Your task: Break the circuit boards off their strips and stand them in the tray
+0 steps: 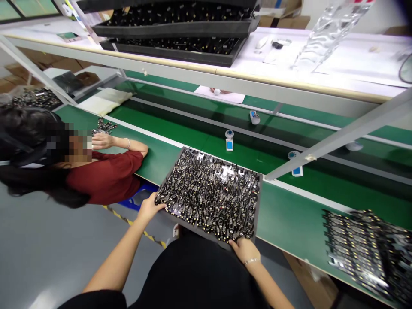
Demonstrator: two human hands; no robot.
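A shallow dark tray (258, 201) is packed with many small black parts (209, 193) that have shiny metal and gold-coloured spots. My left hand (149, 209) grips the tray at its near left corner, thumb over the rim. At the near edge, toward the right corner, my right hand (245, 249) holds it too, with the thumb on top. Fingers of both hands are partly hidden beneath the tray. The tray's far side lies over the green workbench (283, 214), and its near side reaches toward my body. Whether it rests on the bench I cannot tell.
A co-worker in a red top (106, 176) sits at the left, a hand near small parts (104, 125). Stacked black panels (363, 249) lie at the right. Small white-and-blue devices (229, 143) sit on the green belt. A slanted metal post (337, 137) and loaded shelf (289, 86) stand beyond.
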